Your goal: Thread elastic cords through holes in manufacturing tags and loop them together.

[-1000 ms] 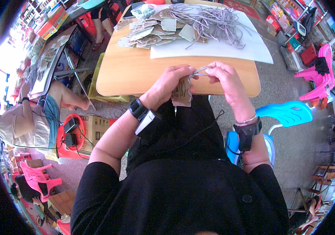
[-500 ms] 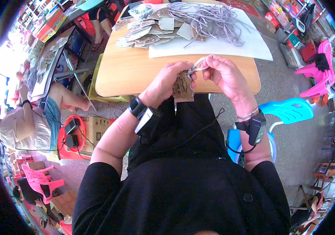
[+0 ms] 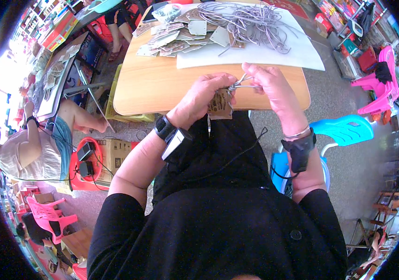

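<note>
Probably light and stiff, the card (image 3: 220, 106) hangs below your left hand (image 3: 200, 94), fingers pinched at its corded top, best held there, while your right hand (image 3: 274, 88), fingers closed, grips soft cord (image 3: 237, 85).

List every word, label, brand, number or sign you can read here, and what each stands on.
No text is clear enough to quote.
Brown card at the left hand: dark print, too small and blurred.
Cardboard box beside the red stool: dark print, too small.
Red mat beyond the table: faint marks, too blurred.
</note>
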{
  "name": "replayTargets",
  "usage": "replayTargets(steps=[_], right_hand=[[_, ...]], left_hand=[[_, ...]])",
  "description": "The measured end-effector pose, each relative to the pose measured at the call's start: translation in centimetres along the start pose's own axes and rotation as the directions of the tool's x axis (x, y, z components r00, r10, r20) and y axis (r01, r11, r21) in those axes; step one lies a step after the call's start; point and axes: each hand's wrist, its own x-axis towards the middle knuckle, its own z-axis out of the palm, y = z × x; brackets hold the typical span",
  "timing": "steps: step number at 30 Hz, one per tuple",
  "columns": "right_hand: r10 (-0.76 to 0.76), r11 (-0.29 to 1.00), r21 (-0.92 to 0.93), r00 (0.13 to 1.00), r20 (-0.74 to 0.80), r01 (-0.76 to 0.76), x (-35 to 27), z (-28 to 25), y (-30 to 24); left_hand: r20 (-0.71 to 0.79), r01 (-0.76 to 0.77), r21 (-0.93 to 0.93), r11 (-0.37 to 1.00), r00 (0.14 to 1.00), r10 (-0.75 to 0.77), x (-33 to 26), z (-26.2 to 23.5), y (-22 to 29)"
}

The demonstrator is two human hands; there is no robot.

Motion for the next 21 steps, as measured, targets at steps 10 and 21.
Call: replayTargets(steps=[10, 21], right_hand=[[-0.179, 0.982, 0.033, 0.969, -0.168, 0.187, 0.7, 0.9, -0.5], [0.034, 0.623, 0.781, 0.996, -0.079, 0.041, 4.9, 0.3, 0.6]], left_hand=[[0.025, 0.017, -0.014, 1.0, 1.0, -0.016, 0.4, -0.2, -0.5], [0.172, 0.143, -0.179, 0.973, 0.979, -0.112, 0.8, 1.6, -1.4]])
